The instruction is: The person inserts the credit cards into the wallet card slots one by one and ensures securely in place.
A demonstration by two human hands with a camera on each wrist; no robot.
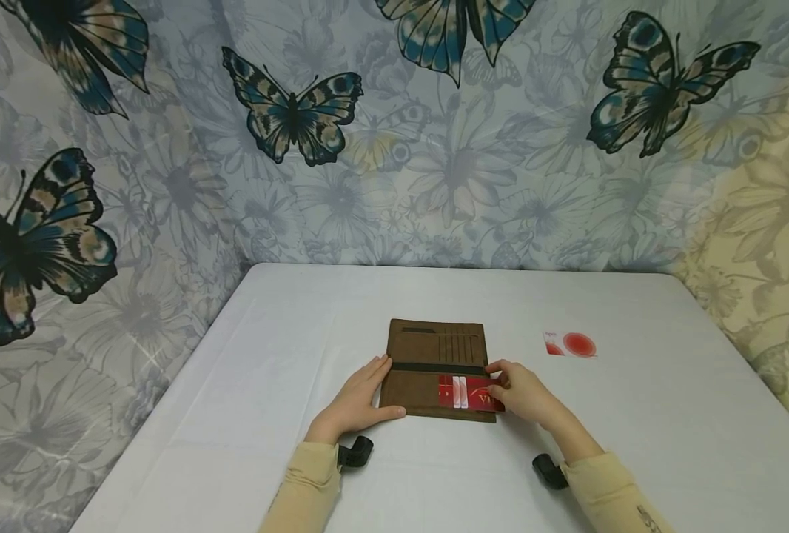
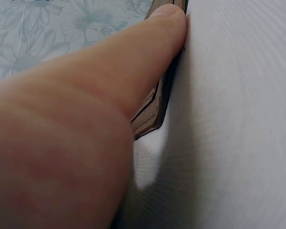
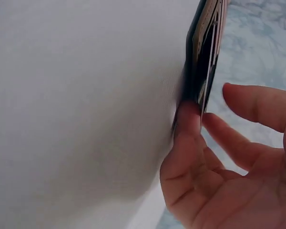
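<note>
A brown wallet (image 1: 411, 385) lies spread open on the table, a dark band across its middle and card slots in its far half. On the right part of its near half is a red card (image 1: 461, 392) with white stripes. My right hand (image 1: 524, 392) pinches this card at its right end, fingers on both faces in the right wrist view, where the card's thin edge (image 3: 209, 78) shows beside the wallet. My left hand (image 1: 357, 396) rests at the wallet's left side, fingers stretched along the edge. Its thumb (image 2: 157, 36) lies on the near edge.
A white and red card with a round red patch (image 1: 579, 344) lies on the white table (image 1: 288, 318), right of the wallet. Behind the table stands a wall (image 1: 461, 170) with flower and butterfly patterns. Black wrist cameras (image 1: 356, 451) sit at both cuffs.
</note>
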